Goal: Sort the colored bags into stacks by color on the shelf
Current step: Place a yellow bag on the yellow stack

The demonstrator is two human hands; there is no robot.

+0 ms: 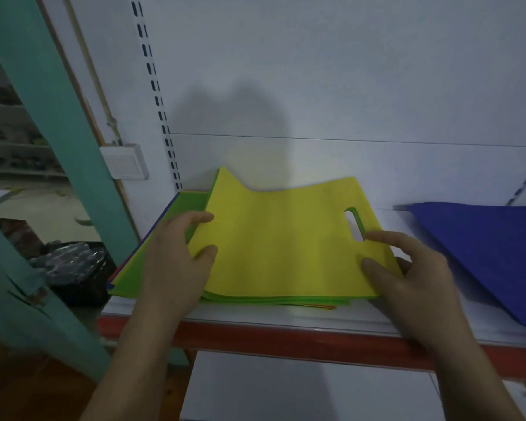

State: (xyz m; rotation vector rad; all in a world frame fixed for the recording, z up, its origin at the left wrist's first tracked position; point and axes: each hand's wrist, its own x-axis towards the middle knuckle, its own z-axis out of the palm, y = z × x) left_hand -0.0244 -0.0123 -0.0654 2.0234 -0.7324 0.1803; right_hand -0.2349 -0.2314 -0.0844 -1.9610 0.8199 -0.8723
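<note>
On the white red-edged shelf (286, 318), my left hand (176, 256) and right hand (407, 275) pinch opposite edges of the flat yellow fabric bag (286, 238) atop the mixed pile (134, 275), likely to peel it off alone.

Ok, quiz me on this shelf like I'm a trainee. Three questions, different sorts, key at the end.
1. True or false: the yellow bag sits above green bags.
2. Which colour lies apart at the right end of the shelf? A red, B blue, C white.
3. Fill in: the yellow bag is gripped by ___ hands.
Key: 1 true; 2 B, the blue bag; 3 two, the left hand and right hand.
</note>
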